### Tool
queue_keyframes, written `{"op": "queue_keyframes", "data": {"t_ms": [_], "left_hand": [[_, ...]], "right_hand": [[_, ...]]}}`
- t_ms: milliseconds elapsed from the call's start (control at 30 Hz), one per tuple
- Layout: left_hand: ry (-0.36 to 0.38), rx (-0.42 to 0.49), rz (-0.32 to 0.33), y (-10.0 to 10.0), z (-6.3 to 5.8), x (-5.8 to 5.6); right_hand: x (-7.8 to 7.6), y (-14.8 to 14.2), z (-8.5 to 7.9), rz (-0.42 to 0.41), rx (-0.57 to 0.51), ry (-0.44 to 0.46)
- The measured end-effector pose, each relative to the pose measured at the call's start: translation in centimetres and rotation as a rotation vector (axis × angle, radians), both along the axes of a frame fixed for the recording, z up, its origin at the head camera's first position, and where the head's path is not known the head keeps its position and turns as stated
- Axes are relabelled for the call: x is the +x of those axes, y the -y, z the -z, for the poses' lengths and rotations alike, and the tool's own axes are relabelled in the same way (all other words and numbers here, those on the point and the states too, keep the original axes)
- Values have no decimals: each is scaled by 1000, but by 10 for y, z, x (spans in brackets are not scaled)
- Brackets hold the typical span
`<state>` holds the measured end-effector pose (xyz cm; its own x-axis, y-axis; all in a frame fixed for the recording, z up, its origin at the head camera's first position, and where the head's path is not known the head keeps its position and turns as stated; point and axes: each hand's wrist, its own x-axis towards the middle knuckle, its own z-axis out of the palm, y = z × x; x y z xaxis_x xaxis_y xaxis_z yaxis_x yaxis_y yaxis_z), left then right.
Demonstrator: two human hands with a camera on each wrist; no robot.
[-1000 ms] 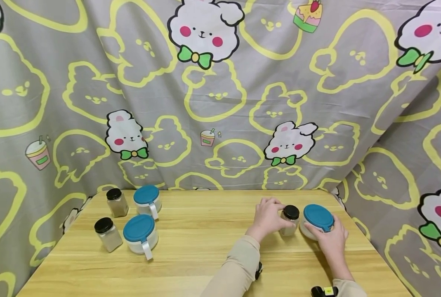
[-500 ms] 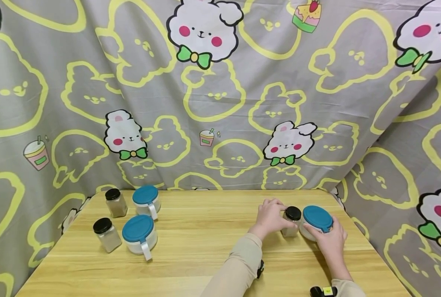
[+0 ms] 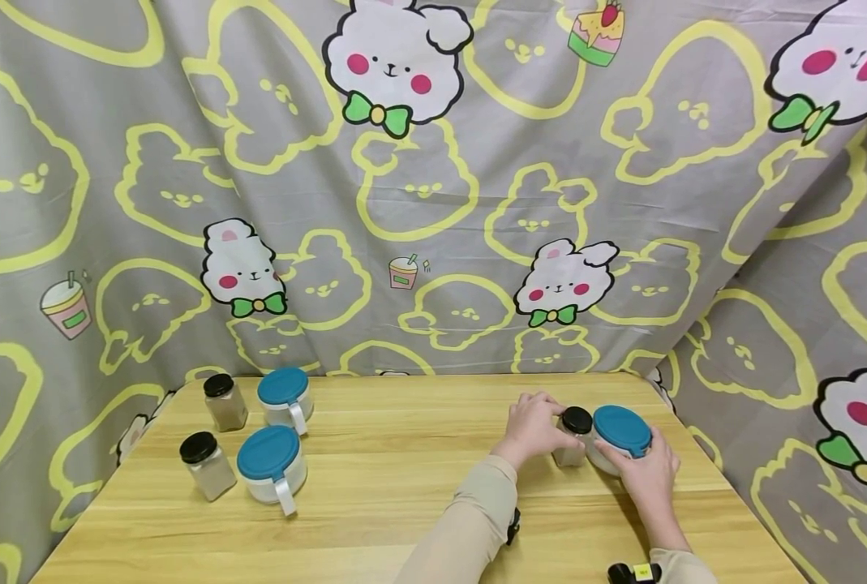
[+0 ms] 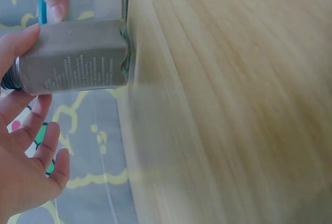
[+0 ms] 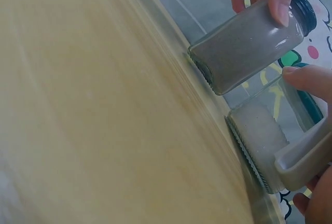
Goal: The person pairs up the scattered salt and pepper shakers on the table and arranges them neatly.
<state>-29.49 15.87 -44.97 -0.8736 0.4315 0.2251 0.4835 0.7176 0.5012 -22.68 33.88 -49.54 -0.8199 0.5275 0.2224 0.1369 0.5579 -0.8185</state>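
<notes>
My left hand [image 3: 531, 427] pinches a square glass spice jar [image 3: 568, 453] between thumb and fingers, just below its black lid. Grey-brown powder fills this jar [image 4: 78, 53], and small white print covers one side. Right beside it stands a clear seasoning pot [image 3: 621, 430] with a blue lid. My right hand [image 3: 648, 470] grips that pot, thumb at the lid's near edge. In the right wrist view the pot [image 5: 257, 130] contains whitish grains and has a pale handle [image 5: 303, 154] near my palm. Whether the spice jar's base touches the table, I cannot tell.
On the left of the wooden table [image 3: 389, 487] stand two more black-lidded spice jars, a rear one [image 3: 226, 405] and a front one [image 3: 210, 470]. Next to them are two blue-lidded pots with white handles, rear [image 3: 285, 389] and front [image 3: 268, 458]. A patterned curtain [image 3: 418, 324] hangs behind.
My left hand has shifted the spice jar slightly right, closer to the pot. My right hand keeps its grip on the pot. The head view has drifted a little.
</notes>
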Motion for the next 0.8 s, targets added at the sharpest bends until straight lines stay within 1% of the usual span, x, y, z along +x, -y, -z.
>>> {"op": "queue_keyframes", "data": {"t_ms": [333,800], "left_hand": [[6,-22,3,-3,-1,0],[28,-16,19,-2,0,-2]], "right_hand": [[0,0,0,2,2,11],[0,-1,1,5,-6,43]]}}
